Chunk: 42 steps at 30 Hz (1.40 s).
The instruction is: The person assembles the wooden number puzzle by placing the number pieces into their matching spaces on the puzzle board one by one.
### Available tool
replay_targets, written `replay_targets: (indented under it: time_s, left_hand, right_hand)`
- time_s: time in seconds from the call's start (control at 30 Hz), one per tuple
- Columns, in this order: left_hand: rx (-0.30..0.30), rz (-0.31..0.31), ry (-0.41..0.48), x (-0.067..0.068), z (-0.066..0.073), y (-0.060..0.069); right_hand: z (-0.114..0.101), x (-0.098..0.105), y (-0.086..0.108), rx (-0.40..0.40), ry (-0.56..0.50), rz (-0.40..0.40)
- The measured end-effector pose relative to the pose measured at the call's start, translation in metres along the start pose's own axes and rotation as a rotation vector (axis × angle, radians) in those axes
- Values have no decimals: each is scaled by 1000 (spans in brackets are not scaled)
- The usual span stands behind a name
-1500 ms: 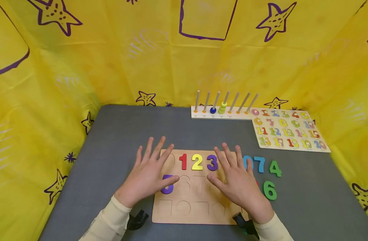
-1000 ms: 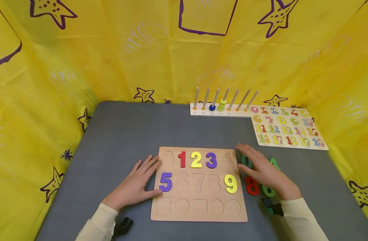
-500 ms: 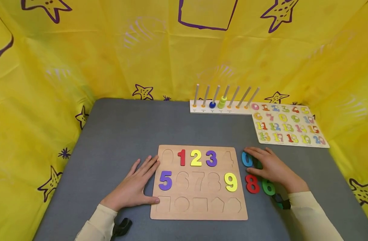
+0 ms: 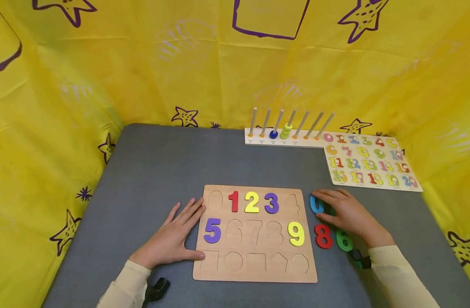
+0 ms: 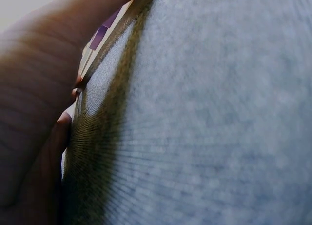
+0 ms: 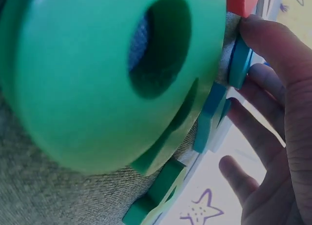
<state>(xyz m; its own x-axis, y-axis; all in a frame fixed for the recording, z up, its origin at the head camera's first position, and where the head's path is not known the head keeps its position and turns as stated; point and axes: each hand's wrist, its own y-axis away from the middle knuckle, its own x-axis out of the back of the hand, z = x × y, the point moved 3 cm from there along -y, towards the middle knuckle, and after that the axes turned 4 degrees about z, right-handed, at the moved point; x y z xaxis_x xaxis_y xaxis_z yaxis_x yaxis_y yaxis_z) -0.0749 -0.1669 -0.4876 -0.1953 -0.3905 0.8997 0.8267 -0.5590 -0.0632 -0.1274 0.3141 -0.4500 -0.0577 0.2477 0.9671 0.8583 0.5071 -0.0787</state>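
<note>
A wooden number board point(image 4: 254, 267) lies on the table, holding a red 1 point(image 4: 234, 202), yellow 2 point(image 4: 252, 202), purple 3 point(image 4: 271, 203), purple 5 point(image 4: 212, 231) and yellow 9 point(image 4: 296, 234). Along the board's left edge my left hand point(image 4: 173, 239) rests with fingers extended and thumb on the rim. To the right of the board, my right hand point(image 4: 350, 216) pinches the blue number 0 point(image 4: 317, 205) between thumb and fingers. Below it lie a red 8 point(image 4: 323, 236) and a green 6 point(image 4: 344, 241). In the right wrist view, a blue 7 point(image 6: 209, 117) and green 4 point(image 6: 151, 200) show beneath the hand.
A white peg counting rack point(image 4: 285, 142) with blue and lime beads stands at the back. It adjoins a printed number board point(image 4: 373, 164) at the back right. Yellow patterned cloth point(image 4: 142, 64) surrounds the grey table point(image 4: 173, 158).
Both hands have come down from above the board: the left to its left edge, the right across to the loose numbers, where it takes hold of the blue 0. Little differs over the last half second.
</note>
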Motion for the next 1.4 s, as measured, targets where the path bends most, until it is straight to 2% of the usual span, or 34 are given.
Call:
replay_targets:
  time_s: [0.17,0.3,0.43,0.57,0.73,0.93,1.13,1.4]
  left_hand:
    - [-7,1,-1,1,1,-2]
    - [-1,-1,-4,4,0,-2]
    - [4,-1,-14,6,0,-2]
    - [6,3,-18,7,-1,-1]
    - [12,6,-13,5,-2,-1]
    - [-6,21,-19,4,-3,-1]
    - [-8,6,-6,1,-4,0]
    - [-49,60,3,0,-1,3]
  right_hand:
    - [-8,10,-2,36,25,77]
    - [-24,25,-12,84,31,151]
    - [-53,36,-34,168,24,183]
    - [-90,37,-61,256,31,167]
    - [-135,26,-97,345,48,113]
    - [-178,0,-134,410,83,29]
    - [-201,-28,-158,394,119,-40]
    - [-217,-44,-169,362,161,-83]
